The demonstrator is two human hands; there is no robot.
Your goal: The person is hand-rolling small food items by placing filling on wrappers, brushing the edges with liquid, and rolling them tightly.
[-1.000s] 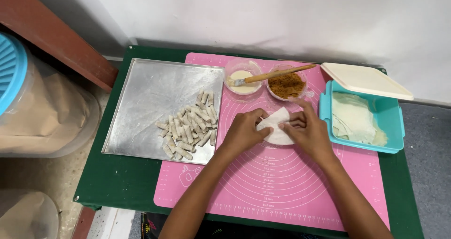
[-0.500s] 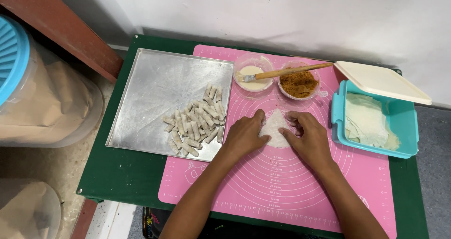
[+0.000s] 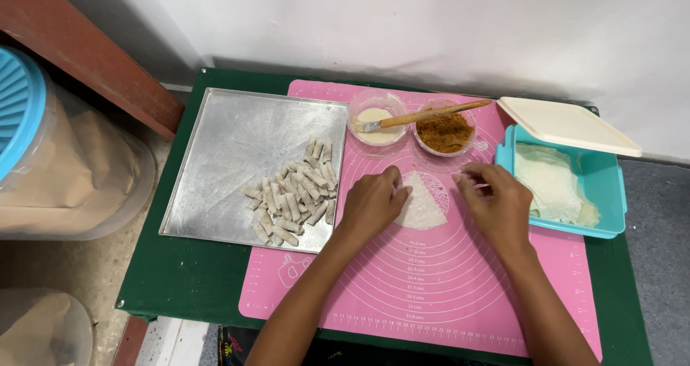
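Covering most of the green table (image 3: pixel 180 280), a pink silicone mat (image 3: pixel 445 287) carries a white triangular wrapper (image 3: pixel 424 204) near its middle. Left of the mat, a metal tray (image 3: pixel 230 157) holds a heap of small rolls (image 3: pixel 295 193). At the right sits a turquoise box (image 3: pixel 607 193) with pale sheets inside. The left hand (image 3: pixel 370 204) rests curled on the wrapper's left edge, fingertips touching it. The right hand (image 3: pixel 496 200) hovers just right of the wrapper, fingers loosely bent, holding nothing.
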